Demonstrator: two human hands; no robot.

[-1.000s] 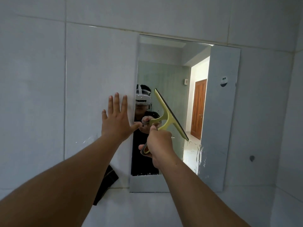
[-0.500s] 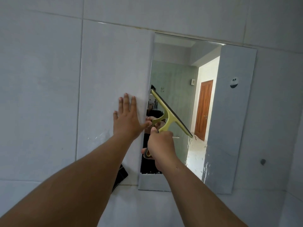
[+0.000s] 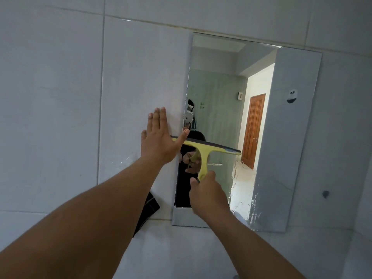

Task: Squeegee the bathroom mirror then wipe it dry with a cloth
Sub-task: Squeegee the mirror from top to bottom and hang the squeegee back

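Note:
A frameless rectangular mirror (image 3: pixel 281 137) hangs on the white tiled wall. My right hand (image 3: pixel 207 192) grips the handle of a yellow squeegee (image 3: pixel 203 152), whose dark blade lies nearly level across the mirror's lower left part. My left hand (image 3: pixel 159 141) rests flat and open on the tile just left of the mirror, its thumb touching the mirror's edge and overlapping the blade's left end. Water streaks show on the glass at the lower right. A dark cloth (image 3: pixel 148 210) lies partly hidden behind my left forearm, below and left of the mirror.
White tiled wall (image 3: pixel 60 97) surrounds the mirror, with a ledge below it. A small dark mark (image 3: pixel 325 193) sits on the wall right of the mirror. The mirror reflects a person, a wooden door and a small smiley sticker (image 3: pixel 291 96).
The squeegee blade has turned from a steep diagonal to nearly level and its left end now reaches my left thumb. The view has shifted, moving the mirror rightward in frame.

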